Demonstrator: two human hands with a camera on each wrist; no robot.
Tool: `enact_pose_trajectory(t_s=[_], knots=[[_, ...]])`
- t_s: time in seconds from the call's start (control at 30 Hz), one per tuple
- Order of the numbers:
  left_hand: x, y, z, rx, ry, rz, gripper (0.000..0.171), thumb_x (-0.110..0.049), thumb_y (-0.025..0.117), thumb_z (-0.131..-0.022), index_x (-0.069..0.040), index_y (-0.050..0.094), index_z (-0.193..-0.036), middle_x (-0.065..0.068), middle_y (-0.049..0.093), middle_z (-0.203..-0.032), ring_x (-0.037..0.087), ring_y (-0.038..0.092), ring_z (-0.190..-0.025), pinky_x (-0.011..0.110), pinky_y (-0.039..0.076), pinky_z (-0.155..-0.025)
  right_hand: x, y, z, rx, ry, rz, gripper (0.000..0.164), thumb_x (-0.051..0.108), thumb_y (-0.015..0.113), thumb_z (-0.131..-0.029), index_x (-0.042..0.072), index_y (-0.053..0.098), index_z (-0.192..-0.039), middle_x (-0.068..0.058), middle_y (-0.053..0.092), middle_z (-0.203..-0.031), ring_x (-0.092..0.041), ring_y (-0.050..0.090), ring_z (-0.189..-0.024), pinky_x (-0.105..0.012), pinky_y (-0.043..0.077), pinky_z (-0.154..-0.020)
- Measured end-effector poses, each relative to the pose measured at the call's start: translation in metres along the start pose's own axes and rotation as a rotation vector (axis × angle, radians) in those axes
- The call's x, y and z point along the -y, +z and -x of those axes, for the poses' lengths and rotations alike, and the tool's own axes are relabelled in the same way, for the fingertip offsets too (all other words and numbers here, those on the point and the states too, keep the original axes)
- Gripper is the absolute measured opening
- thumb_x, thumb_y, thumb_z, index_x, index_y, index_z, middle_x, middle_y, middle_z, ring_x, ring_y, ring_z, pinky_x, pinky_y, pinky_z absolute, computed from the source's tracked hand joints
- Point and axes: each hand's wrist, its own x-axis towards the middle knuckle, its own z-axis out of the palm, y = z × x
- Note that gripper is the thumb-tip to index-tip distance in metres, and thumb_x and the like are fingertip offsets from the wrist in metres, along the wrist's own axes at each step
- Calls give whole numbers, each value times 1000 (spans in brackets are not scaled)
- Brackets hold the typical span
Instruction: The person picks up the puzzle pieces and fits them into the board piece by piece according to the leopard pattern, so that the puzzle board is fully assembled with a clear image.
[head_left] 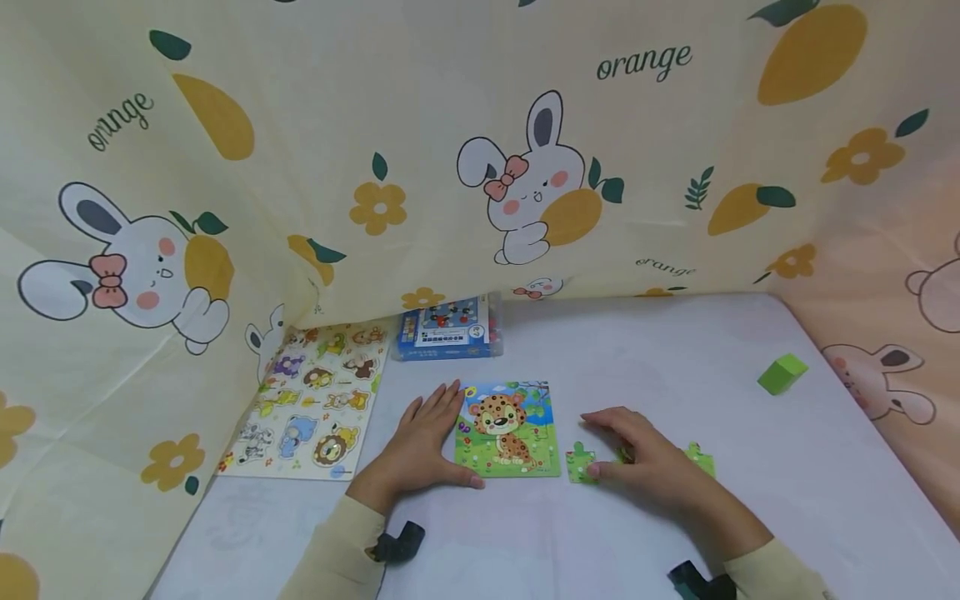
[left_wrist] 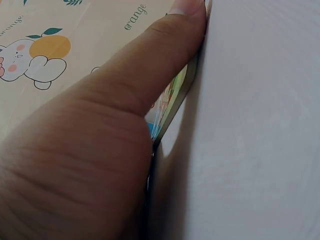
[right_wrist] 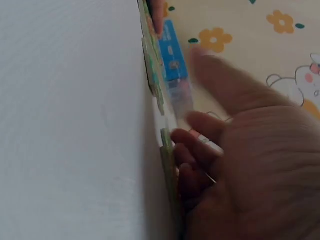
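A square jigsaw puzzle [head_left: 504, 454] with a spotted leopard on green grass lies on the white table. My left hand [head_left: 422, 454] rests along its left side, fingers stretched out and thumb at the lower edge. The left wrist view shows that thumb [left_wrist: 160, 55] lying straight beside the puzzle's edge. To the right, my right hand [head_left: 652, 458] hovers over loose green puzzle pieces, its thumb overlapping one piece [head_left: 578, 463]. In the right wrist view the thumb stands apart from the loosely bent fingers [right_wrist: 200, 147], with nothing pinched between them. Another piece [head_left: 701, 458] shows behind this hand, which partly hides others.
A sheet of animal pictures [head_left: 307, 417] lies at the left. Behind the puzzle is a blue box [head_left: 450, 342] with clear plastic. A green block [head_left: 782, 374] sits at the far right. Patterned cloth [head_left: 420, 100] hangs along the back and sides.
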Motion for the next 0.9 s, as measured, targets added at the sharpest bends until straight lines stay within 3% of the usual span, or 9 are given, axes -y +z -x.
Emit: enact_pose_trajectory(t_s=[0.17, 0.33, 0.5, 0.6, 0.73, 0.9], knots=[[-1, 0, 0, 0, 1, -1, 146, -84, 87, -67, -10, 21, -175, 0, 6, -182, 19, 0, -165, 52, -2, -131, 3, 3, 2, 20, -65, 112, 51, 33, 91, -92, 20, 74, -138, -2, 55, -149, -36, 42, -142, -66, 41, -113], [-2, -2, 0, 3, 1, -3, 146, -83, 88, -67, -10, 20, -175, 1, 6, -182, 20, 0, -165, 52, -2, -131, 9, 4, 2, 17, -41, 92, 45, 24, 92, -91, 20, 73, -132, -1, 58, -147, -34, 43, -140, -63, 43, -113], [-2, -3, 0, 8, 6, -8, 146, -83, 87, -68, -9, 20, -175, 2, 6, -182, 20, 0, -166, 52, -2, -131, 17, 6, 2, 12, -5, 57, 45, 19, 91, -92, 17, 69, -131, 9, 67, -129, -26, 56, -126, -55, 48, -108], [-2, -2, 0, 5, 5, 0, 146, -83, 87, -68, -10, 21, -175, 2, 6, -182, 20, 0, -166, 52, -2, -131, 21, 8, 1, -6, 1, 20, 35, 16, 87, -96, 16, 70, -127, 10, 70, -115, -19, 63, -109, -44, 55, -96], [-1, -1, 0, -1, 8, 1, 146, -84, 86, -67, -9, 21, -175, 2, 7, -182, 21, 1, -166, 53, -2, -131, 25, 13, -1, -70, -8, -33, 27, 12, 84, -98, 16, 73, -123, 9, 67, -99, -13, 62, -86, -28, 56, -73], [0, 1, 0, -2, 0, -8, 146, -85, 86, -67, -10, 21, -175, 0, 6, -182, 20, 0, -166, 53, -3, -131, 27, 22, -5, -154, -79, -91, 33, 5, 84, -97, 13, 73, -127, 6, 63, -89, -11, 61, -74, -27, 53, -66]])
